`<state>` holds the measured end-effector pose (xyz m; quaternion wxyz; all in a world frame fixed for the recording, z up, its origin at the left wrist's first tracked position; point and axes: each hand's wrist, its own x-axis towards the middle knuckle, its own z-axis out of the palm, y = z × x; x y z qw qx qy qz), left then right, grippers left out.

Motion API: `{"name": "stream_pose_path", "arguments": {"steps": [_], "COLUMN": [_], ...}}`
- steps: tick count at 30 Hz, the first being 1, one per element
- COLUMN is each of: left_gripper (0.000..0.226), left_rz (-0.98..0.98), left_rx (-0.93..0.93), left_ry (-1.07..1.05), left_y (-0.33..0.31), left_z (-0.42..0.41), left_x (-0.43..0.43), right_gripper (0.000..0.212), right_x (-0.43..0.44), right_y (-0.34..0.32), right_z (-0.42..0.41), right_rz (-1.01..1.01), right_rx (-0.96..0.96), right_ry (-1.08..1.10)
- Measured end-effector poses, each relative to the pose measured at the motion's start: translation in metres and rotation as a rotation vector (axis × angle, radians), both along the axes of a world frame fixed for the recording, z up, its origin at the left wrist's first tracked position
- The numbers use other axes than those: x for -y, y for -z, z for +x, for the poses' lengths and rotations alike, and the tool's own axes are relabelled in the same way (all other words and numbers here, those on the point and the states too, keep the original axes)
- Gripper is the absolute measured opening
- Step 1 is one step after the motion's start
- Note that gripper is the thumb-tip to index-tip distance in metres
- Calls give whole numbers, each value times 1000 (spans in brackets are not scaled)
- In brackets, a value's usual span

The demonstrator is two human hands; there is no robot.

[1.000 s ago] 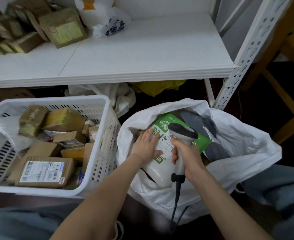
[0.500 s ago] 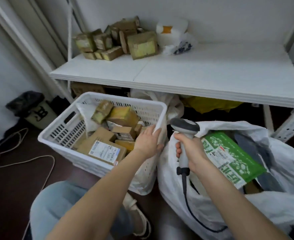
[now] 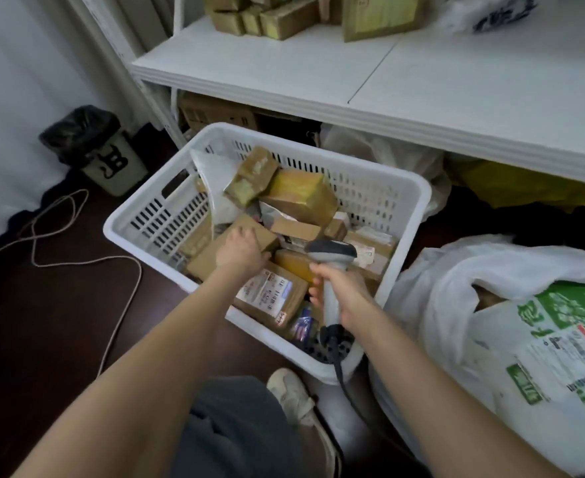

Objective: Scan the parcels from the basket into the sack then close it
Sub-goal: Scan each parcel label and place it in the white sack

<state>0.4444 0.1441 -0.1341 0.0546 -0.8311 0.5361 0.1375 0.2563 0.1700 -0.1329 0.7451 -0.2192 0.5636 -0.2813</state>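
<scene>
1. Reaching into the white basket [image 3: 418, 201], the left hand [image 3: 241, 251] lies on a small brown box [image 3: 260, 234] near the middle of the heap. Its fingers curl over the box's far edge and the thumb sits against the near side, so the hand grips the box, which rests among the other parcels.
2. The right hand [image 3: 344, 293] is wrapped firmly round the handle of a grey scanner [image 3: 332, 251] and holds it roughly upright above the near right part of the basket. A dark cable [image 3: 340, 372] hangs from the foot of the handle and crosses the basket's near rim.
3. The basket stands on the dark floor in front of a white shelf [image 3: 318, 74] and is heaped with parcels. A flat labelled parcel [image 3: 270, 296] lies just beside the left wrist, between the two forearms. A yellow-taped parcel [image 3: 301, 194] sits toward the far side, with a greenish parcel [image 3: 253, 174] touching it on the left. A white mailer [image 3: 215, 177] leans near the left wall.
4. The white sack [image 3: 456, 270] sits just to the right of the basket with its mouth slack and open. A green-and-white parcel [image 3: 560, 332] lies inside it.
5. A cluster of brown boxes [image 3: 284, 15] stands at the back of the shelf. A bin [image 3: 111, 167] with a black liner stands by the wall on the left, and a pale cord [image 3: 77, 258] loops across the floor near it. A pale shoe [image 3: 294, 398] shows just below the basket's near corner.
</scene>
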Motion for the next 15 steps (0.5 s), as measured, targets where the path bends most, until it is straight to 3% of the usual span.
{"name": "stream_pose_path", "arguments": {"steps": [6,9,15], "left_gripper": [56,51,106], "left_rz": [56,142,430], "left_rx": [-71,-184,-551], "left_ry": [-112,-128,-183], "left_y": [16,23,22], "left_z": [35,42,40], "left_x": [14,13,11], "right_gripper": [38,27,13], "right_x": [20,22,18], "right_y": [20,20,9], "right_z": [17,0,-25], "right_rz": [120,106,10], "right_rx": [76,83,83], "right_ry": [17,28,43]}}
